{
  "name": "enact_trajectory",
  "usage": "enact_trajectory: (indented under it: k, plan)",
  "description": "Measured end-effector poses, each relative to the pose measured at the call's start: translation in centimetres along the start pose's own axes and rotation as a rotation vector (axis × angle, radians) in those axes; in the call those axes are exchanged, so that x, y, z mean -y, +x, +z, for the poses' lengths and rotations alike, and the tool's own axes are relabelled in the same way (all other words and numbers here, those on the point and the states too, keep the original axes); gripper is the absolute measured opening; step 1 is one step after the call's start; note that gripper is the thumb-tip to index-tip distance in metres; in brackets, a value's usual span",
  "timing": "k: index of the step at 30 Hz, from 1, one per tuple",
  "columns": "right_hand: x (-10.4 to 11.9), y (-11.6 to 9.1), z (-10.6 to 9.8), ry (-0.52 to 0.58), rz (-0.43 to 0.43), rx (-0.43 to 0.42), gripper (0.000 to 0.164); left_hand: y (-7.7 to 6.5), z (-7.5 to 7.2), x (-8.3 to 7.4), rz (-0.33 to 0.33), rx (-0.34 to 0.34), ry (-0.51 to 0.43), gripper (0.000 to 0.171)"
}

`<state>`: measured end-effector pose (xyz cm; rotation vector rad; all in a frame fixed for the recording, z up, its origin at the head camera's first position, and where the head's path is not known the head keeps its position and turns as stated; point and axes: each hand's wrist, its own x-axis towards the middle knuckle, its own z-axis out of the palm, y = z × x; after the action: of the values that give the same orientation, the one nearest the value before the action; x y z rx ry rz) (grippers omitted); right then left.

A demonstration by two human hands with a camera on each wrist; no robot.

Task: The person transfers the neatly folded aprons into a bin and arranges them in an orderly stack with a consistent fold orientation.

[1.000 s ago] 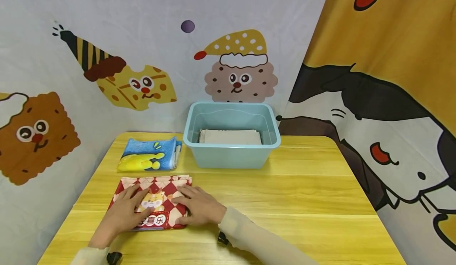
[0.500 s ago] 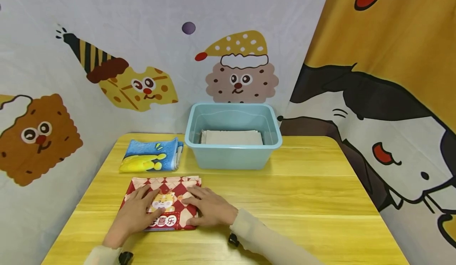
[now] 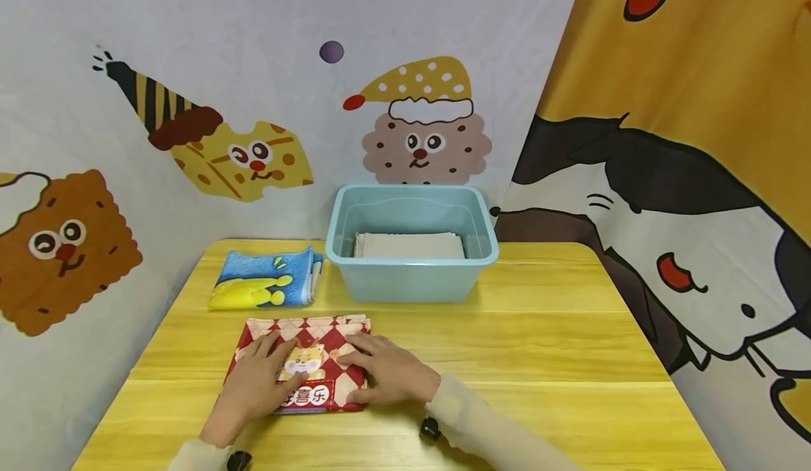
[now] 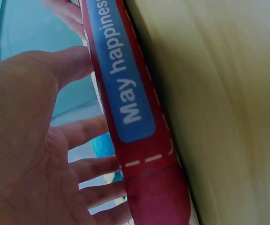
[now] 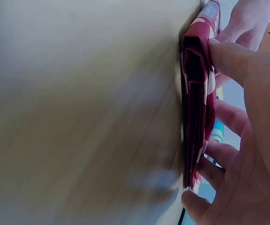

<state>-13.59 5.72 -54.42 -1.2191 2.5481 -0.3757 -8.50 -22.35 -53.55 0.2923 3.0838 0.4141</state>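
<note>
A folded red-and-cream checked cloth (image 3: 305, 362) with a cartoon animal and printed characters lies flat on the table in front of me. My left hand (image 3: 256, 379) rests on its left part, fingers spread. On the right part lies my right hand (image 3: 393, 374), fingers also spread, with nothing gripped. Up close in the left wrist view, the folded edge (image 4: 135, 103) carries a blue strip with white lettering, and the thumb touches its upper face. The right wrist view shows the stacked layers (image 5: 195, 108) side-on, with fingertips over the top and one at the far end.
Behind the checked cloth, at the back left, lies a folded blue-and-yellow cloth (image 3: 266, 279). A light blue plastic bin (image 3: 412, 282) stands at the back middle, holding a folded beige cloth (image 3: 408, 246). The yellow wooden table (image 3: 538, 344) meets a cartoon-printed curtain (image 3: 253, 48) behind.
Both hands have slid the checked cloth to the right across the table, keeping their places on it. The bin and the blue-and-yellow cloth stay where they were.
</note>
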Motion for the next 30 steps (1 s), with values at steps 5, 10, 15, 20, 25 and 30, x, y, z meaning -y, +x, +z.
enact_trajectory:
  k: [5, 10, 15, 20, 25, 30]
  plan:
    - [-0.9, -1.1, -0.3, -0.003, -0.015, -0.021, 0.067, 0.3, 0.5, -1.2, 0.006, -0.009, 0.01, 0.068]
    - [-1.8, -2.2, -0.4, 0.011, -0.011, -0.017, 0.066, 0.7, 0.8, -2.5, 0.008, -0.015, 0.011, 0.067]
    - [-2.9, -3.4, -0.4, 0.028, 0.004, -0.015, 0.066, 1.3, 1.2, -3.8, 0.011, -0.012, 0.008, 0.066]
    - [-3.8, -4.5, -0.6, 0.049, 0.014, -0.022, 0.065, 1.9, 1.7, -5.0, 0.015, -0.002, 0.007, 0.067]
    - [-4.7, -5.5, -0.7, 0.073, 0.014, -0.041, 0.064, 2.3, 2.1, -6.2, 0.018, -0.009, 0.002, 0.067]
    - [-5.5, -6.3, -0.9, 0.093, 0.019, -0.05, 0.063, 2.6, 2.3, -7.3, 0.019, -0.017, -0.002, 0.067]
